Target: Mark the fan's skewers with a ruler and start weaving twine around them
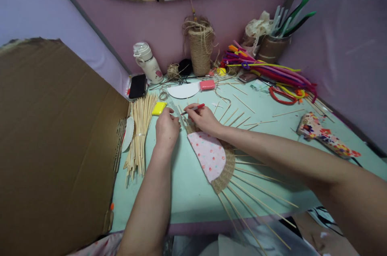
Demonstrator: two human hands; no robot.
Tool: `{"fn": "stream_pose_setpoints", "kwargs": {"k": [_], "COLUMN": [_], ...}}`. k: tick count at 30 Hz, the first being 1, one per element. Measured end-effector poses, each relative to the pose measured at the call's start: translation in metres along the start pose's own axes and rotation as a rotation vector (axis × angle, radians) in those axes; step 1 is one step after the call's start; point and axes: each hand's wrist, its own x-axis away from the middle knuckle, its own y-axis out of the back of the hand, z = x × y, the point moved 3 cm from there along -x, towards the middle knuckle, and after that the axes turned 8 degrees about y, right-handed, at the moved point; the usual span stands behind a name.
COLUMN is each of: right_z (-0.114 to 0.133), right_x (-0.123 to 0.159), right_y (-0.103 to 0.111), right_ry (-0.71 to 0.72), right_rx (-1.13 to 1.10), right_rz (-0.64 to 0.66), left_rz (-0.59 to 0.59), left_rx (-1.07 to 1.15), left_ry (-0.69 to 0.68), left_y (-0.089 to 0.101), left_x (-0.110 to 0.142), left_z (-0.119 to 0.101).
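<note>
A half-round woven piece [208, 155] lies on the table, with dotted pink-white fabric in its middle, a twine border and thin wooden sticks fanning outward. My right hand [203, 119] grips a pen [198, 107] with a red end, its tip lowered toward the sticks at the far end of the piece. Just left of it, my left hand [167, 129] is closed on what looks like a clear ruler [173, 106], laid along the outermost sticks. Part of the ruler and some sticks are hidden by my fingers.
A bundle of wooden sticks [139, 135] lies left, beside a tall cardboard panel [57, 147]. Behind stand a bottle [148, 62] and a twine spool [200, 50]. Red-handled scissors [282, 96], pipe cleaners [269, 72] and a flower-patterned glue gun [326, 135] lie right.
</note>
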Motion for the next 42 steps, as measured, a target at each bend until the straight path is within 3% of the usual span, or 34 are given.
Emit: {"fn": "stream_pose_setpoints", "kwargs": {"k": [42], "right_z": [-0.0045], "right_x": [-0.0035], "right_y": [-0.0013], "right_ry": [-0.020], "right_rx": [0.045], "right_rz": [0.008], "left_rz": [0.021], "left_rx": [0.037], "left_ry": [0.025], "left_y": [-0.0020], "left_x": [0.0007], "left_z": [-0.0018]}}
